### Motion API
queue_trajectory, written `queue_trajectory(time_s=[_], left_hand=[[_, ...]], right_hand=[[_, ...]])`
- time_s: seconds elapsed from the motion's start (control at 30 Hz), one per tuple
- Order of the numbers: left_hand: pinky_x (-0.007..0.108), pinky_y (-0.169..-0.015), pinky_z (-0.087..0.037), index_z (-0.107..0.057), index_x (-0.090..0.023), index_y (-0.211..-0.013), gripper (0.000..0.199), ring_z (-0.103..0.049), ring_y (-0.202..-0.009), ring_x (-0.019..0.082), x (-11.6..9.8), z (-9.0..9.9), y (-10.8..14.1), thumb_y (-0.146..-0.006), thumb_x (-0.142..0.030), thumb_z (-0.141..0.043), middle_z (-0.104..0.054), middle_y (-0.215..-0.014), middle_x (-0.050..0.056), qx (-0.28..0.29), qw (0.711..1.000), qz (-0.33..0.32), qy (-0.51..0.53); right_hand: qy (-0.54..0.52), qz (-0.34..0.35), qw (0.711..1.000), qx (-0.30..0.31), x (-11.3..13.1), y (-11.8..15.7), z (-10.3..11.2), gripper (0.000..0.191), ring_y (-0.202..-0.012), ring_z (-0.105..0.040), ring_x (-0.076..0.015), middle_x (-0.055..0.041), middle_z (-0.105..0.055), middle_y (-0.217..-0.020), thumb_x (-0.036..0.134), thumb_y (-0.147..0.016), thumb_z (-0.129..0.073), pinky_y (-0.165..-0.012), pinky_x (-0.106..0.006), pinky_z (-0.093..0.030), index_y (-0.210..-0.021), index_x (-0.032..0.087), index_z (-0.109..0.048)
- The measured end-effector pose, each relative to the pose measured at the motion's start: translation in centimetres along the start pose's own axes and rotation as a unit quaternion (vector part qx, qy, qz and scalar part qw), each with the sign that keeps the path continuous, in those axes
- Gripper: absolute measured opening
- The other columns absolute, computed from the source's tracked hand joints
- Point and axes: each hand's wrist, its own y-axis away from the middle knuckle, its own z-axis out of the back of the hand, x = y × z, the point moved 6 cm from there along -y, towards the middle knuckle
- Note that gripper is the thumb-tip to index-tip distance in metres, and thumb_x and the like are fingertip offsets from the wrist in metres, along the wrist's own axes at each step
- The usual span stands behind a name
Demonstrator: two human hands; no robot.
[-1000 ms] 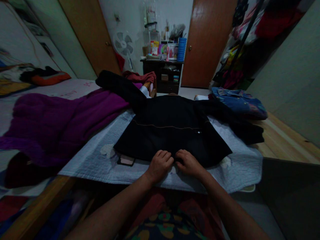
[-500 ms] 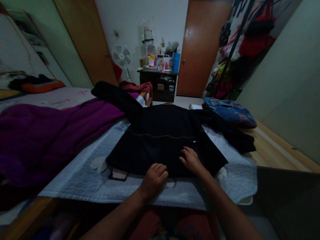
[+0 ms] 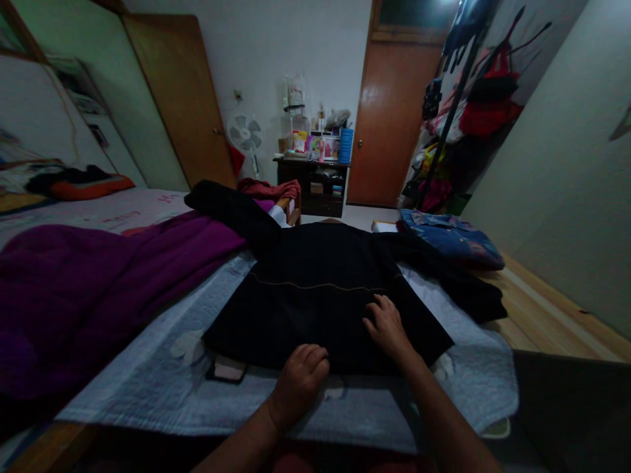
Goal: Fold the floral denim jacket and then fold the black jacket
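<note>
Black jacket [image 3: 315,295] is lying flat on the light blue quilted cover [image 3: 162,387], hem toward the person, both sleeves out to the sides. A thin tan line runs across its body.

Left hand [image 3: 302,381]: at the hem, a bit left of its middle, back of the hand up. Fingers together and curled, tips at the black cloth; can't tell whether they pinch it.

Right hand [image 3: 388,325]: palm down on the lower right part of the jacket, above the hem. Fingers bent and slightly apart, thumb side toward the left hand, nothing visible in the grip. The two hands are apart, right one farther up the cloth.

Left-side sleeve lies over the purple blanket [image 3: 98,276]. Right-side sleeve runs out toward the wooden surface [image 3: 547,309], in front of the folded denim clothes [image 3: 451,236]. A small pale pink item with a dark edge [image 3: 229,369] pokes out from under the left hem corner; too dim to say what it is.

Far end of the room: dark cabinet [image 3: 311,190] with stuff on top, white fan [image 3: 245,133] to its left, brown door [image 3: 382,125] to its right.
</note>
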Motion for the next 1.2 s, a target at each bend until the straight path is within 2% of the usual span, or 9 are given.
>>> queue_trajectory(time_s=[0.17, 0.3, 0.4, 0.5, 0.57, 0.67, 0.77, 1.0, 1.2], left_hand=[[0.036, -0.080, -0.050, -0.056, -0.020, -0.092, 0.026, -0.062, -0.086, 0.020, 0.3, -0.7, -0.1, -0.077, -0.001, -0.047, -0.066, -0.095, 0.005, 0.067, 0.997, 0.037, 0.013], [0.036, -0.081, -0.051, -0.053, -0.019, -0.109, 0.040, -0.063, -0.088, 0.021, 0.3, -0.3, -0.3, -0.073, -0.002, -0.047, -0.067, -0.097, 0.006, 0.080, 0.993, 0.059, 0.063], [0.038, -0.085, -0.049, -0.053, -0.019, -0.115, 0.044, -0.062, -0.091, 0.021, 0.2, -0.3, -0.3, -0.074, -0.003, -0.049, -0.067, -0.100, 0.007, 0.097, 0.992, 0.071, 0.044], [0.040, -0.087, -0.046, -0.059, -0.021, -0.102, 0.031, -0.061, -0.093, 0.022, 0.0, -0.6, -0.2, -0.078, -0.004, -0.051, -0.066, -0.100, 0.006, 0.120, 0.991, 0.064, -0.004], [0.040, -0.089, -0.045, -0.060, -0.021, -0.099, 0.028, -0.060, -0.095, 0.021, 0.0, -0.5, 0.0, -0.079, -0.003, -0.052, -0.067, -0.101, 0.005, 0.108, 0.992, 0.060, -0.029], [0.040, -0.093, -0.043, -0.059, -0.021, -0.106, 0.036, -0.059, -0.098, 0.020, 0.1, 0.0, 0.4, -0.079, 0.000, -0.049, -0.068, -0.103, 0.004, 0.063, 0.995, 0.058, -0.042], [0.039, -0.095, -0.043, -0.059, -0.020, -0.109, 0.036, -0.059, -0.100, 0.020, 0.6, 0.9, 0.4, -0.081, -0.001, -0.046, -0.068, -0.104, 0.005, 0.025, 0.997, 0.066, -0.044], [0.036, -0.088, -0.047, -0.057, -0.017, -0.112, 0.026, -0.059, -0.099, 0.020, 1.9, 3.1, -2.2, -0.089, -0.009, -0.047, -0.067, -0.105, 0.008, 0.014, 0.995, 0.091, -0.049], [0.036, -0.090, -0.045, -0.058, -0.019, -0.113, 0.024, -0.059, -0.101, 0.019, -0.1, 4.2, -4.2, -0.094, -0.012, -0.045, -0.067, -0.106, 0.007, 0.009, 0.998, 0.009, -0.069]], right_hand=[[0.099, -0.095, 0.984, -0.113, -2.7, -2.0, 4.6, 0.040, -0.135, -0.032, -0.0379, -0.0200, -0.042, -0.140, 0.023, -0.081, -0.056, -0.106, -0.055, -0.030, -0.121, 0.014, -0.054], [0.091, -0.205, 0.974, 0.008, -6.0, -3.5, 5.4, 0.044, -0.110, -0.057, -0.0359, -0.0238, -0.060, -0.113, 0.025, -0.082, -0.054, -0.087, -0.047, -0.044, -0.123, 0.011, -0.050], [0.055, -0.266, 0.959, 0.076, -7.9, -4.1, 5.2, 0.039, -0.099, -0.063, -0.0329, -0.0224, -0.065, -0.104, 0.027, -0.081, -0.054, -0.079, -0.042, -0.047, -0.116, 0.010, -0.055], [-0.041, -0.258, 0.961, 0.091, -8.1, -4.9, 5.1, 0.027, -0.092, -0.065, -0.0284, -0.0169, -0.068, -0.095, 0.026, -0.080, -0.055, -0.076, -0.035, -0.047, -0.101, 0.012, -0.063], [-0.166, -0.245, 0.953, 0.072, -7.7, -5.4, 5.4, 0.022, -0.085, -0.065, -0.0249, -0.0118, -0.070, -0.088, 0.026, -0.078, -0.054, -0.070, -0.031, -0.048, -0.092, 0.013, -0.065], [-0.382, -0.261, 0.887, -0.001, -7.5, -5.4, 6.7, 0.025, -0.074, -0.065, -0.0200, -0.0056, -0.070, -0.081, 0.030, -0.075, -0.056, -0.063, -0.026, -0.048, -0.092, 0.015, -0.065], [-0.466, -0.276, 0.838, -0.066, -8.0, -5.1, 8.0, 0.027, -0.067, -0.064, -0.0177, -0.0030, -0.070, -0.077, 0.032, -0.070, -0.060, -0.060, -0.025, -0.049, -0.091, 0.016, -0.066], [-0.393, -0.310, 0.858, -0.118, -10.9, -3.6, 6.5, 0.031, -0.068, -0.061, -0.0170, -0.0028, -0.070, -0.077, 0.031, -0.065, -0.057, -0.059, -0.024, -0.046, -0.089, 0.014, -0.069], [-0.321, -0.324, 0.883, -0.115, -13.2, -3.0, 4.5, 0.038, -0.062, -0.057, -0.0182, -0.0029, -0.065, -0.066, 0.033, -0.065, -0.054, -0.060, -0.028, -0.044, -0.090, 0.011, -0.072]])
